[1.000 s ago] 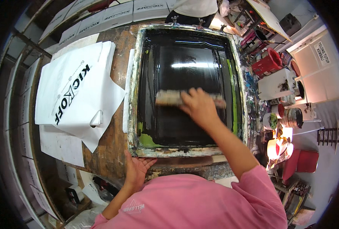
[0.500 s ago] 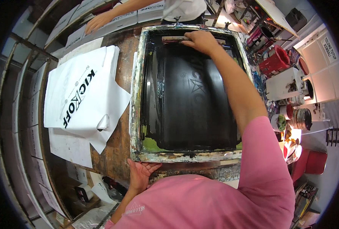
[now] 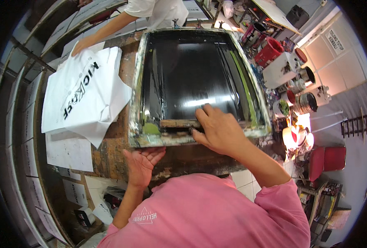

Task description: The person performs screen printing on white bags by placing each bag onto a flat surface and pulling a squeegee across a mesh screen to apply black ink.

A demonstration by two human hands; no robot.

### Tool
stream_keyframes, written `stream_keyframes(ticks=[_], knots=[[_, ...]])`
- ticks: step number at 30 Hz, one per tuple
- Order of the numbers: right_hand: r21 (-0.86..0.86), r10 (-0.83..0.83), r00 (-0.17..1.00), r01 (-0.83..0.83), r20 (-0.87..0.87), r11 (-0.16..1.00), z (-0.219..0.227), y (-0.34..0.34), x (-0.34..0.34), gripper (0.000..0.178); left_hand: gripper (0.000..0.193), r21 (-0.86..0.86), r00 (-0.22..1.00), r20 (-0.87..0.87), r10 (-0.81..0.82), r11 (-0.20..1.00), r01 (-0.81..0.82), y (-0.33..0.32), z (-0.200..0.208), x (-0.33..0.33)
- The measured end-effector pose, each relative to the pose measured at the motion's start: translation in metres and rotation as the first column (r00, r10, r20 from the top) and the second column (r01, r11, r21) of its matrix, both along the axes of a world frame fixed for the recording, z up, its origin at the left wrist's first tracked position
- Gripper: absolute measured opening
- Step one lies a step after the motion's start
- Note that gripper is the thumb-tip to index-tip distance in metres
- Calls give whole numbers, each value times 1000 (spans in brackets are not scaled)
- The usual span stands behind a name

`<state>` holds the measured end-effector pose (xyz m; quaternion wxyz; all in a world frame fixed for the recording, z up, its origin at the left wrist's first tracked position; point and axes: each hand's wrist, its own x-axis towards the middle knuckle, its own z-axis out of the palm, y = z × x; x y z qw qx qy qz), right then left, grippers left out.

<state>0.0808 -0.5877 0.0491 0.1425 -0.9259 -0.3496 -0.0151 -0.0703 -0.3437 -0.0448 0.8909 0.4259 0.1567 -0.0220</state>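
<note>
A screen-printing frame [image 3: 136, 93] with a paint-crusted rim lies before me, its mesh coated in glossy black ink [image 3: 187, 74]. My right hand [image 3: 220, 130] is closed on a wooden-handled squeegee [image 3: 177, 123] at the frame's near end. Beneath the near left corner, my left hand [image 3: 142, 163] is palm up with fingers stretched out and thumb apart; its fingertips reach the frame's lower edge. On the left lies a pile of white printed sheets [image 3: 105, 89] with black lettering. A co-worker's hand [image 3: 82, 45] touches the pile's far edge.
Metal racks [image 3: 16, 124] with printed sheets stand along the left. To the right are a red bucket [image 3: 268, 51], a white container [image 3: 280, 70] and several ink tins [image 3: 305, 102]. A red chair [image 3: 326, 161] stands farther right. Clamps [image 3: 198, 24] sit at the frame's far edge.
My right hand has drawn the squeegee from the frame's far end to its near end. The frame's near edge looks higher. The co-worker's hand has come down to the sheet pile.
</note>
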Motion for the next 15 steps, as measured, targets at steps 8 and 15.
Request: stream_keyframes(ticks=[8, 15], knots=[[161, -101, 779, 0, 618, 987, 105, 12, 40, 37, 108, -159, 751, 657, -66, 962, 223, 13, 94, 64], [255, -124, 785, -45, 607, 966, 159, 28, 59, 36, 103, 779, 996, -47, -72, -628, -8, 5, -39, 71]])
